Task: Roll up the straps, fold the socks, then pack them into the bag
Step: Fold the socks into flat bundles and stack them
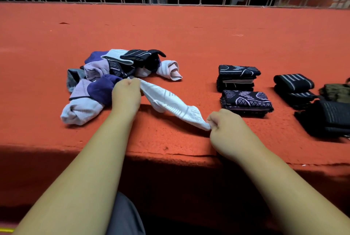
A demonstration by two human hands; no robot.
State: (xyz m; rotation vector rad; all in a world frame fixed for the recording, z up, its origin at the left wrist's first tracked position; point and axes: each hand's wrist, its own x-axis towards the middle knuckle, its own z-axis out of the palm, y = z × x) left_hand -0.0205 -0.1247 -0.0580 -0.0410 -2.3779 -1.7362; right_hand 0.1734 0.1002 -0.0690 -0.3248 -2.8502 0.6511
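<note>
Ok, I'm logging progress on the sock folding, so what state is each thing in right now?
white sock: unfolded, stretched out between both hands.
left hand: grip pinches the sock's far end.
right hand: grip pinches its near end.
sock pile: loose, tangled, not yet folded.
folded socks: folded, in two neat stacks.
straps: rolled up, lying at the right.

Sock pile (113, 75) L, folded socks (244, 91) & rolled straps (295, 87) R; open lane btwn, red surface (170, 30) free behind.
</note>
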